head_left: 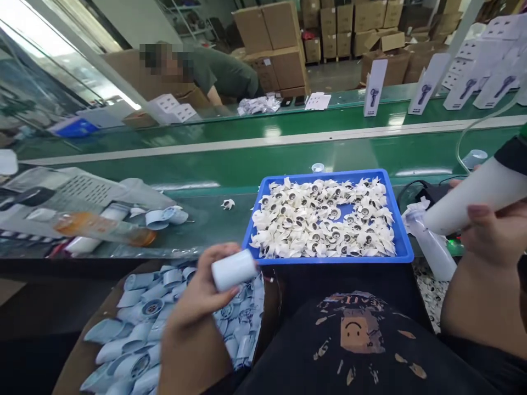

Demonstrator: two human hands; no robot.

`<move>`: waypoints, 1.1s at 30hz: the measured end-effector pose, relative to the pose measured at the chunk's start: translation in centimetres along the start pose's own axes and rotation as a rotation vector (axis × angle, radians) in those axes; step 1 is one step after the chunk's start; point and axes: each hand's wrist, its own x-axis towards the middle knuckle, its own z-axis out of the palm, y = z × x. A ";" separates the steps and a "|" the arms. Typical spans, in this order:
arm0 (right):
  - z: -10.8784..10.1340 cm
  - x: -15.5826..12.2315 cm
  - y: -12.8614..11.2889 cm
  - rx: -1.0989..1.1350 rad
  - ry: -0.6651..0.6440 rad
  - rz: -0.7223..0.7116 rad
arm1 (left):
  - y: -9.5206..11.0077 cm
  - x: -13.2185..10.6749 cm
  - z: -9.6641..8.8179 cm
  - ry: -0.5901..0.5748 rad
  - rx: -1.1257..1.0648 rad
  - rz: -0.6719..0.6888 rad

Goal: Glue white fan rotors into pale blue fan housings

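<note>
My left hand (201, 291) is closed around a short pale-blue plastic cylinder (234, 270), held in the air just left of the tray's near corner. At the right edge, my right hand (494, 233) grips a long white tube-shaped object (486, 189) with a dark band at its upper end; its exact kind is unclear. A blue tray (407, 247) full of small white fan impellers lies between the hands. Below my left hand, a box (74, 351) holds many pale-blue housings (134, 343), some with a round insert showing.
One loose impeller (228, 204) and an orange-liquid bottle (107, 227) lie on the green bench (206, 230). White product boxes (375, 88) stand on the far side. A person in a dark green shirt (224, 68) leans there. A translucent pouch-like piece (436, 252) is below the white tube.
</note>
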 end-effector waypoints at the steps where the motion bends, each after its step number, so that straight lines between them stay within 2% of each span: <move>1: 0.4 -0.2 0.0 -0.015 0.008 -0.017 | 1.0 1.4 1.8 -0.022 -0.074 0.069; 3: 1.1 -0.5 -0.2 -0.026 0.026 0.041 | 2.8 3.9 5.3 -0.096 -0.152 0.190; 6: 2.1 -0.8 -1.2 -0.021 0.042 0.265 | 5.5 6.0 9.9 -0.254 -0.156 0.343; 8: 2.7 -0.8 -2.5 -0.007 0.020 0.420 | 7.3 6.4 12.1 -0.344 -0.145 0.422; 11: 3.8 -0.6 -5.4 0.080 -0.051 0.542 | 9.6 6.4 14.0 -0.405 -0.195 0.501; 13: 4.9 -0.6 -7.6 0.106 -0.087 0.564 | 10.8 6.3 14.8 -0.362 -0.218 0.532; 17: 7.2 -1.0 -10.1 -0.004 -0.149 0.570 | 12.9 6.5 15.6 -0.273 -0.060 0.586; 22: 8.4 -2.3 -9.5 -0.062 -0.233 0.472 | 14.5 6.5 15.9 -0.183 -0.014 0.662; 27: 8.5 -2.9 -8.4 0.182 -0.183 0.345 | 14.8 6.4 16.0 -0.122 -0.018 0.681; 30: 8.6 -3.0 -8.2 0.321 -0.171 0.355 | 14.7 6.4 16.1 -0.096 -0.022 0.696; 33: 8.5 -2.9 -8.2 0.266 -0.157 0.395 | 14.6 6.4 16.3 -0.095 -0.004 0.685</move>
